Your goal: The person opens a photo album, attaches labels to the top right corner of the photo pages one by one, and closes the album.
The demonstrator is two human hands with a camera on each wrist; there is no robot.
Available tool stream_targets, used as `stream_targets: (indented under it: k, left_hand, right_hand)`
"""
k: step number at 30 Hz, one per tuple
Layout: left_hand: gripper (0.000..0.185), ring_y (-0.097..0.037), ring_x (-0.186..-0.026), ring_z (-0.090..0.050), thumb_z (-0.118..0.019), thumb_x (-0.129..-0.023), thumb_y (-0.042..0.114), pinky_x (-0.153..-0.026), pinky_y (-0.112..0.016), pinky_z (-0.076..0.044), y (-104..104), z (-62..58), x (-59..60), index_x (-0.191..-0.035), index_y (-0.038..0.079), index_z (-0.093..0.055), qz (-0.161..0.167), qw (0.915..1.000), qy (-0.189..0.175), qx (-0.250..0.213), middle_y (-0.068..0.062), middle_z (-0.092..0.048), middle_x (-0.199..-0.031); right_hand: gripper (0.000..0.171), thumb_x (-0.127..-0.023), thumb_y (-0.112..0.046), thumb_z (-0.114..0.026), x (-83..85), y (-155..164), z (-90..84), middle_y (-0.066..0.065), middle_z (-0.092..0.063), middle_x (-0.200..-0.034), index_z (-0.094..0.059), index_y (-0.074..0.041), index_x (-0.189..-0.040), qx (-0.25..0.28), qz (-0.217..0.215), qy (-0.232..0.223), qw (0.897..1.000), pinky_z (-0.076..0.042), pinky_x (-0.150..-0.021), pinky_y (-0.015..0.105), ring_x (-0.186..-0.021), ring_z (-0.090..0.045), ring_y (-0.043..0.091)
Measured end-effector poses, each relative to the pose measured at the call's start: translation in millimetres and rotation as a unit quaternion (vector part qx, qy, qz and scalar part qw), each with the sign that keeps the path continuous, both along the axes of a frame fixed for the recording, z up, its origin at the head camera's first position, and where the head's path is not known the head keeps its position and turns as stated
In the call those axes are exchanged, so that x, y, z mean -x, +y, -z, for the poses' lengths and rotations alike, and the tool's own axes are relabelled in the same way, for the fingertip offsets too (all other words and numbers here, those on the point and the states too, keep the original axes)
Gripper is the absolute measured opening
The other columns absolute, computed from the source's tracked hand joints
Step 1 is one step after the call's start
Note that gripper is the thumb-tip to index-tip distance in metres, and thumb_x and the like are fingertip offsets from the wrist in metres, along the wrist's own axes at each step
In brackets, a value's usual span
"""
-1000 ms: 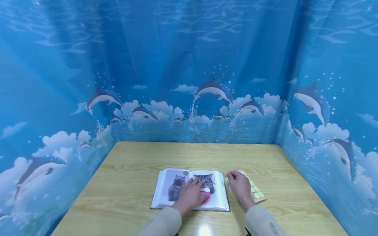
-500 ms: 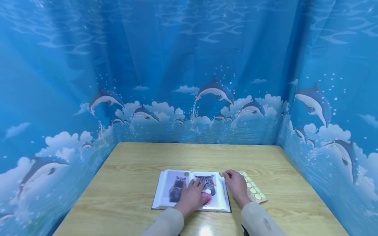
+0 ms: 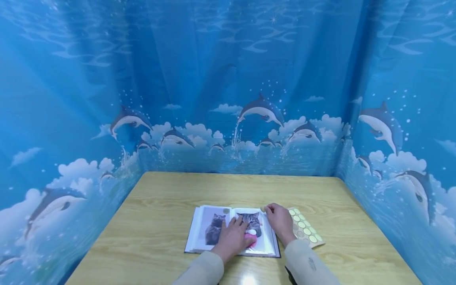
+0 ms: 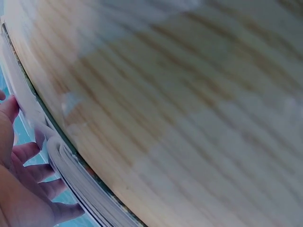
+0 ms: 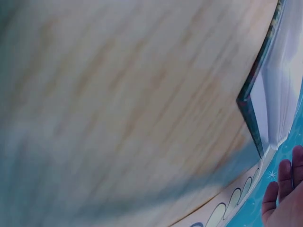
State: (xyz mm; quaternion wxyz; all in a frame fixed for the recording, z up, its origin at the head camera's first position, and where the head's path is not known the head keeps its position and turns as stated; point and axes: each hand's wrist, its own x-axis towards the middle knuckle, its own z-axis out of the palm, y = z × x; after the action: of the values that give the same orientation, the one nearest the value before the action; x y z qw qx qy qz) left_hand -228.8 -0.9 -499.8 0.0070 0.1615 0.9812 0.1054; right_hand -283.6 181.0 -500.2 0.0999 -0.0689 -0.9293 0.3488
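Note:
A photo album (image 3: 196,231) lies spread on the table, a grey cat picture (image 3: 213,230) on its left page and a tabby cat picture (image 3: 253,221) on its right. My left hand (image 3: 230,238) rests across the middle of it, fingers spread, thumb over the pink part of the right picture. In the left wrist view, that hand (image 4: 28,194) lies over the page edges. My right hand (image 3: 280,220) pinches a small round sticker (image 3: 263,209) at the right page's upper right corner. Only some fingers of the right hand (image 5: 286,187) show in the right wrist view.
A sheet of round pale-yellow stickers (image 3: 309,230) lies right of the album, partly behind my right forearm. A round sticker (image 3: 226,211) sits at the left page's top right. Wood-grain table (image 3: 149,221); blue dolphin-print curtains (image 3: 199,79) stand around its back and sides.
My right hand has moved left from beside the sticker sheet to the album's upper right corner, carrying the round sticker. The left hand has stayed on the pages. The view has shifted slightly.

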Motion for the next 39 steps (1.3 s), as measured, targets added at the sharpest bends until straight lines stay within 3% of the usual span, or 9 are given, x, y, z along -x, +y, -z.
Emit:
stream_targets:
  k: [9,21,39]
  left_hand:
    - [0.072,-0.033,-0.138,-0.041,-0.062,-0.087,0.063,-0.109,-0.063,-0.032,1.4,3.3,1.6,-0.141,0.016,-0.056,-0.001,1.0000,0.006,0.008,-0.010,-0.046,-0.150]
    - [0.073,-0.033,-0.139,-0.040,-0.061,-0.087,0.064,-0.110,-0.063,-0.032,2.1,-1.7,0.5,-0.141,0.016,-0.055,-0.001,1.0000,-0.001,0.005,-0.010,-0.046,-0.151]
    - [0.072,-0.032,-0.138,-0.042,-0.061,-0.088,0.063,-0.109,-0.063,-0.034,1.6,1.3,1.5,-0.141,0.016,-0.056,0.001,0.9998,0.007,0.017,-0.009,-0.047,-0.150]
  right_hand:
    - [0.022,-0.096,-0.027,-0.063,9.7,-1.9,5.1,0.005,-0.072,-0.089,-0.074,-0.008,-0.100,-0.036,-0.008,0.005,0.999,-0.053,-0.072,0.043,-0.079,-0.065,0.022]
    - [0.019,-0.095,-0.023,-0.064,14.1,-9.6,9.2,0.005,-0.071,-0.086,-0.074,-0.007,-0.097,-0.068,-0.032,0.016,0.997,-0.054,-0.074,0.046,-0.079,-0.066,0.025]
    - [0.015,-0.092,-0.025,-0.069,9.7,-16.7,11.9,0.002,-0.069,-0.081,-0.075,-0.011,-0.092,-0.103,-0.058,0.023,0.993,-0.054,-0.075,0.045,-0.079,-0.064,0.023]
